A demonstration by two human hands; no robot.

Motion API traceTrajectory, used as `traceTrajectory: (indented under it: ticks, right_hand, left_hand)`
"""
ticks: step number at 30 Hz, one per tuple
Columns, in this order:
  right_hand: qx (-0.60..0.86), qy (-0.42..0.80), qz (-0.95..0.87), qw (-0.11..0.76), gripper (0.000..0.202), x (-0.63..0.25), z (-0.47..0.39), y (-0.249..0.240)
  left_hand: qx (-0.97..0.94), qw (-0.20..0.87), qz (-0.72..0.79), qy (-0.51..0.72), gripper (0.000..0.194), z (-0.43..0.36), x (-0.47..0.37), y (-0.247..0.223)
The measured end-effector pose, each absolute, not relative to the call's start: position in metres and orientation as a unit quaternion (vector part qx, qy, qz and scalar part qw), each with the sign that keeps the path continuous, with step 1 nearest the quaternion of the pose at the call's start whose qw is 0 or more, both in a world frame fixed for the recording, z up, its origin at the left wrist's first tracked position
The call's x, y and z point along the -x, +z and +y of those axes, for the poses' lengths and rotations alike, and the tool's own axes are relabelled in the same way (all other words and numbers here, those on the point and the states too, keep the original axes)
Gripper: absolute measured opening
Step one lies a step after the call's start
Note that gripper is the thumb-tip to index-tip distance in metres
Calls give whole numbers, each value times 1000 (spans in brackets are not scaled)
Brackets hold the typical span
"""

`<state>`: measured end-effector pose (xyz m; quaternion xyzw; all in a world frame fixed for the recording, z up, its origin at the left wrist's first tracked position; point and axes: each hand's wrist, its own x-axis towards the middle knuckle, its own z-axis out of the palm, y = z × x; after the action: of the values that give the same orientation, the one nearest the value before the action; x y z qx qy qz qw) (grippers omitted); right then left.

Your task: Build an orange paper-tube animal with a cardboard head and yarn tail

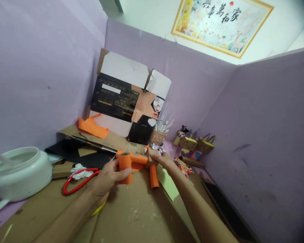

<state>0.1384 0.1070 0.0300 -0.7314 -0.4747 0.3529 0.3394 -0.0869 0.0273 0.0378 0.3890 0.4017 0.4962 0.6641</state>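
Bare forearms reached up from the lower edge of the frame, over a brown cardboard sheet (131, 226) with small scraps on it. Near the middle, the left hand (113, 173) was closed around an orange tube (126, 168), its open end upward. The right hand (164, 160) seemed to pinch a brown cardboard piece (152, 157), just right of the centre. Below that piece stood out a second orange tube (154, 177); whether they were joined, I could not tell. Between the hands lay a longer orange part (139, 158).

I judged the work partly done: these three parts already showed orange on the outside, while the brown piece looked bare. Joining and covering probably remained. Unused material was at hand: a loose orange sheet (93, 126) left of the centre, and a pale green sheet (170, 185) under the right arm. One red handle (78, 184), perhaps of scissors, rested at the lower left.
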Motion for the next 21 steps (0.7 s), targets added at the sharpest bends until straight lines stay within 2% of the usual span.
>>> traceTrajectory:
  ticks: [3,6,11,21]
  right_hand:
    - [747,356,-464,316,50,-135,103,27]
    - [731,401,-458,308,47,-130,98,24]
    - [682,460,-453,344,35,-127,92,22]
    - [587,572,-405,405,32,-122,79,25]
  left_hand:
    - [-401,650,427,484,63,28,85,34]
    - [-410,655,435,462,59,30,84,28]
    - [-427,645,458,439,55,33,84,20]
    - [-456,618,472,432,46,33,83,21]
